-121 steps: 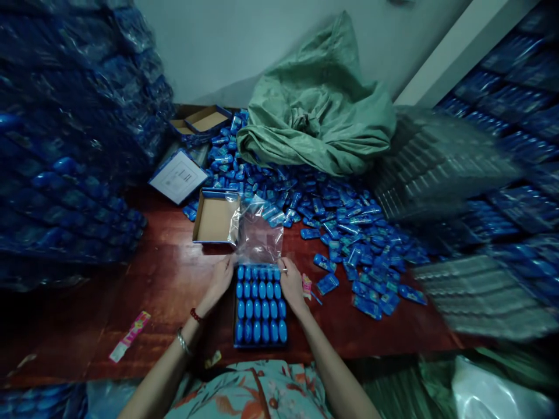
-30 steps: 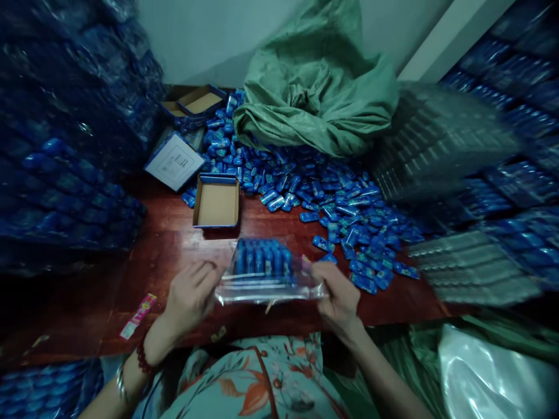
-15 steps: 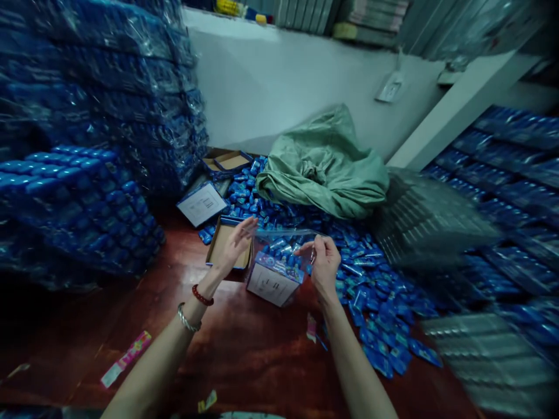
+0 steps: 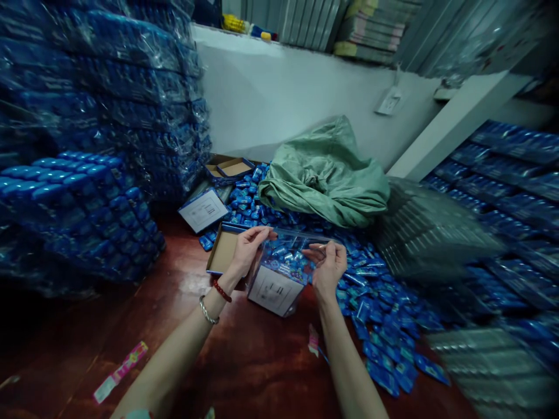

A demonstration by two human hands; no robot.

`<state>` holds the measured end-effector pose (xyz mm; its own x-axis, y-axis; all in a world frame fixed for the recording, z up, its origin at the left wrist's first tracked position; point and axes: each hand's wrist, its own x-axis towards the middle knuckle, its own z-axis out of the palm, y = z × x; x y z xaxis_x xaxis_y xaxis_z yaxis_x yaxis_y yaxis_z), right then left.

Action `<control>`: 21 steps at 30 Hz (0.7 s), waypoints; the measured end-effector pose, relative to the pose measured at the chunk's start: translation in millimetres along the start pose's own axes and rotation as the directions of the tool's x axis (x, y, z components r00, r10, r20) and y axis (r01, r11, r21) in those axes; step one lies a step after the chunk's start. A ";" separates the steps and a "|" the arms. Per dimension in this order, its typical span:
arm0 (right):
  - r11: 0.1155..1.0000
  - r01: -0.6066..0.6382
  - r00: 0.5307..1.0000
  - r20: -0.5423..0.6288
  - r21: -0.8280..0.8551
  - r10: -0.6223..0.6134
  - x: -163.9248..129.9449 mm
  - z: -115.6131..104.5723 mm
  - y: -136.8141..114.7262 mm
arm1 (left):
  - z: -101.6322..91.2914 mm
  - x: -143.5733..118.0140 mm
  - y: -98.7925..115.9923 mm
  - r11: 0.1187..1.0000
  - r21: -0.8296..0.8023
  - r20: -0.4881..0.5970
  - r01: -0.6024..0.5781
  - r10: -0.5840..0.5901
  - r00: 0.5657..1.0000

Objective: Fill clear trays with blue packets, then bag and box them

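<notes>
Both my hands hold the top edge of a clear plastic bag (image 4: 286, 256) above the dark red table (image 4: 244, 361). My left hand (image 4: 248, 249) pinches the bag's left corner and my right hand (image 4: 328, 266) pinches the right corner. Inside the bag hangs a blue box (image 4: 276, 285) with its white labelled underside turned toward me. An open, empty cardboard box (image 4: 222, 251) sits just behind my left hand.
Loose blue packets (image 4: 371, 291) cover the table to the right. A crumpled green sack (image 4: 325, 174) lies behind them. Tall stacks of wrapped blue boxes (image 4: 87, 151) rise at left and more at right (image 4: 502, 192). A white box lid (image 4: 203, 209) and pink wrappers (image 4: 120, 372) lie about.
Earlier the filled box lay flat on the table at the bag's mouth. Now it is inside the bag, lifted and hanging, and my view has tilted upward.
</notes>
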<state>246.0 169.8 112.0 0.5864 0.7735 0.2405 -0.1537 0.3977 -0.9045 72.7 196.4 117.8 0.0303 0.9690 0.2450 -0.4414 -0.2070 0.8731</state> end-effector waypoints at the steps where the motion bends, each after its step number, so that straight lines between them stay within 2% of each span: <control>1: 1.000 0.011 1.000 -0.008 -0.029 -0.011 1.8 0.3 0.4 | 0.0 1.1 0.6 1.000 -0.017 -0.002 0.007 -0.007 1.000; 2: 0.996 0.056 0.998 -0.019 -0.074 -0.057 3.1 0.3 -0.2 | 0.0 1.6 1.2 0.999 -0.034 -0.008 0.014 -0.014 1.000; 3: 0.979 0.146 0.988 -0.037 -0.141 -0.152 3.8 0.2 -2.0 | 0.3 1.8 1.8 0.998 -0.052 -0.023 0.018 -0.019 1.000; 4: 0.934 0.272 0.955 -0.051 -0.233 -0.291 3.5 0.1 -5.1 | 1.0 1.8 2.6 0.997 -0.071 -0.043 0.020 -0.023 0.999; 5: 0.845 0.413 0.891 -0.040 -0.339 -0.452 2.4 0.5 -9.1 | 2.2 1.8 3.4 0.996 -0.087 -0.064 0.021 -0.027 0.998; 6: 0.715 0.543 0.801 0.018 -0.440 -0.598 0.4 1.6 -13.8 | 3.7 2.0 4.4 0.995 -0.097 -0.083 0.025 -0.033 0.996; 7: 0.563 0.651 0.706 0.136 -0.509 -0.695 -2.4 3.8 -18.5 | 5.5 2.4 5.3 0.995 -0.098 -0.095 0.030 -0.039 0.995; 8: 0.416 0.740 0.620 0.295 -0.529 -0.727 -5.6 7.2 -22.6 | 7.2 3.1 6.1 0.995 -0.096 -0.101 0.033 -0.043 0.994; 9: 0.300 0.812 0.545 0.465 -0.501 -0.698 -8.8 12.0 -25.6 | 8.8 3.9 6.7 0.995 -0.091 -0.103 0.035 -0.044 0.994; 10: 0.229 0.864 0.483 0.608 -0.449 -0.630 -11.5 18.0 -27.2 | 10.1 4.7 7.3 0.996 -0.084 -0.106 0.031 -0.040 0.994; 11: 0.197 0.894 0.440 0.709 -0.402 -0.551 -13.2 24.8 -27.2 | 10.8 5.3 7.7 0.997 -0.076 -0.111 0.021 -0.029 0.993; 12: 0.197 0.905 0.425 0.765 -0.378 -0.483 -13.5 32.0 -25.9 | 10.8 5.8 8.2 0.998 -0.066 -0.115 0.009 -0.017 0.993; 13: 0.225 0.898 0.439 0.785 -0.378 -0.437 -12.1 39.0 -23.6 | 10.2 5.9 8.8 0.999 -0.051 -0.116 -0.003 -0.003 0.993; 16: 0.411 0.821 0.541 0.769 -0.396 -0.341 -0.3 55.2 -16.3 | 6.2 4.1 11.0 1.000 0.019 -0.099 -0.011 0.013 0.995; 18: 0.534 0.756 0.580 0.764 -0.378 -0.281 9.3 61.3 -15.5 | 3.4 1.7 11.6 0.999 0.047 -0.086 0.009 -0.005 0.996; 21: 0.628 0.697 0.590 0.774 -0.347 -0.227 18.4 66.2 -20.6 | 1.6 -1.7 8.8 0.998 0.046 -0.060 0.035 -0.032 0.998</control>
<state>207.3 208.5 158.4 -0.2348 0.7485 0.6202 0.5878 0.6175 -0.5227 70.2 192.7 125.7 -0.0098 0.9815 0.1913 -0.3987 -0.1793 0.8994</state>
